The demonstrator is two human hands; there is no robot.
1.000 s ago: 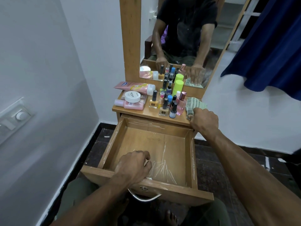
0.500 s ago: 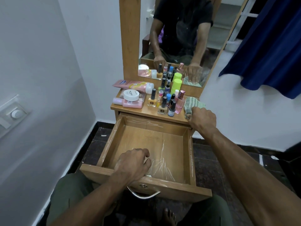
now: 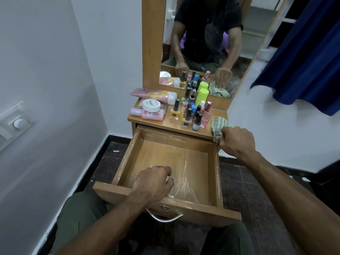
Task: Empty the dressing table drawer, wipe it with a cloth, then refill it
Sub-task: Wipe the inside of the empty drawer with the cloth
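The wooden drawer (image 3: 218, 173) is pulled out and holds nothing but a wrinkled clear plastic liner (image 3: 185, 183) on its floor. My left hand (image 3: 152, 183) lies over the drawer's front wall, with its fingers curled down inside onto the liner. My right hand (image 3: 237, 142) grips a green striped cloth (image 3: 218, 125) at the front right corner of the dressing table top (image 3: 219, 112). On that top lie a pink tube (image 3: 152, 93), a white jar (image 3: 151, 105) and a pink bottle (image 3: 149, 115). Several nail polish bottles (image 3: 189, 115) and a green bottle (image 3: 202, 96) stand beside them.
A mirror (image 3: 257, 52) rises behind the table top and reflects a person and both hands. A blue curtain (image 3: 303, 52) hangs at the right. The white wall with a switch plate (image 3: 16, 124) is close on the left. A metal handle (image 3: 163, 218) sticks out over my knees.
My right hand has drawn the cloth a little toward the front right corner of the table top. My left hand stays on the drawer front.
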